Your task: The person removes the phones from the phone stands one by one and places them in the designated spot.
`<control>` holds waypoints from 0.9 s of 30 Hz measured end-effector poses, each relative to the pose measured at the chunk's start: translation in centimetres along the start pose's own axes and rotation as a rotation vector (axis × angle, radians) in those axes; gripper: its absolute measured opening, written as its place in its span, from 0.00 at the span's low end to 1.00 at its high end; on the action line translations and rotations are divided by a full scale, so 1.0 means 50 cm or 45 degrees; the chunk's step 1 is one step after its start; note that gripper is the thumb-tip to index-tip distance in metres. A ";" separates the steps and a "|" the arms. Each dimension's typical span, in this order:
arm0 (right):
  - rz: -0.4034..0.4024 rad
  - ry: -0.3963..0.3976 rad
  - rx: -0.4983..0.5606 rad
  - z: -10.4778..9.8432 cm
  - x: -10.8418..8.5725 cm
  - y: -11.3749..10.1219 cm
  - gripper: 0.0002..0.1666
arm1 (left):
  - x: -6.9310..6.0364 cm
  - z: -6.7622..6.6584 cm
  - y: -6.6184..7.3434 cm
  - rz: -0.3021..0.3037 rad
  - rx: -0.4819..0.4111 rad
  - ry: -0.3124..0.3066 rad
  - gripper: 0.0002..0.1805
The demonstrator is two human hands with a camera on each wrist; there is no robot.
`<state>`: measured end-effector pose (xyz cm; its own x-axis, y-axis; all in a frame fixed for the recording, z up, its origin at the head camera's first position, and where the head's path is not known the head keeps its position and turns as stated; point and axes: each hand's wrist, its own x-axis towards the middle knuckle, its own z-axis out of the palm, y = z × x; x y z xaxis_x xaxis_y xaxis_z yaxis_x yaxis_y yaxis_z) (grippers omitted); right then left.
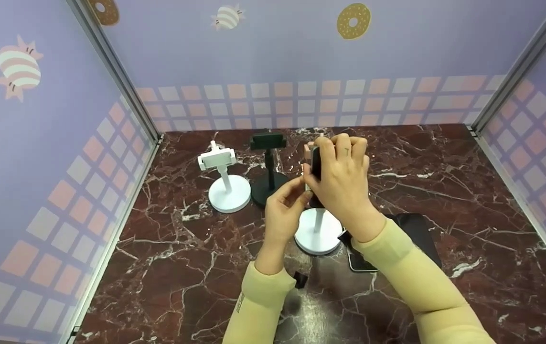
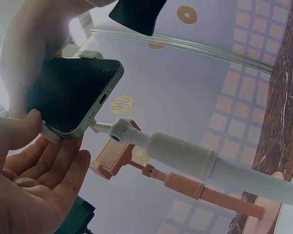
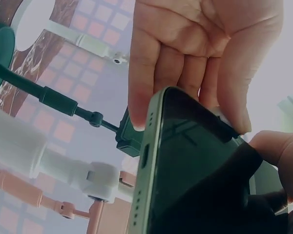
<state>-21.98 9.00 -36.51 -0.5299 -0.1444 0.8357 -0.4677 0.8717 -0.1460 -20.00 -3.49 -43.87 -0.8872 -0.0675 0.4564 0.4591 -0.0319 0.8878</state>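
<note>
A smartphone (image 2: 80,90) with a dark screen sits tilted in the clamp (image 2: 51,135) of a white phone stand (image 1: 318,234). My left hand (image 1: 284,210) pinches the clamp's side, thumb in front near the phone's edge and fingers behind. On the phone's other side my right hand (image 1: 342,181) grips it, fingers over the top. From the right wrist view, the phone's port edge (image 3: 145,156) faces the camera, and the right thumb (image 3: 273,146) lies at the far side. The right hand hides most of the phone in the head view.
Left of the hands stand another white phone stand (image 1: 229,193) and a dark green one (image 1: 268,184). A pink stand (image 2: 183,186) is behind the held one. Under the right forearm lie a black flat item (image 1: 418,234) and a silver-edged device (image 1: 361,264). Patterned walls surround the marbled table.
</note>
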 end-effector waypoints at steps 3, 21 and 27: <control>-0.018 0.019 0.018 -0.001 0.002 0.002 0.30 | 0.001 0.003 0.002 -0.003 -0.017 0.014 0.16; -0.091 0.035 0.083 -0.001 0.003 0.013 0.28 | -0.005 0.022 0.007 -0.023 -0.090 0.066 0.16; -0.086 0.017 0.092 0.000 0.002 0.016 0.28 | -0.006 0.024 0.009 -0.024 -0.113 0.074 0.17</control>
<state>-22.41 9.67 -36.55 -0.4860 -0.1950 0.8519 -0.5521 0.8241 -0.1263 -19.59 -2.28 -43.53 -0.8926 -0.1239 0.4334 0.4472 -0.1215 0.8862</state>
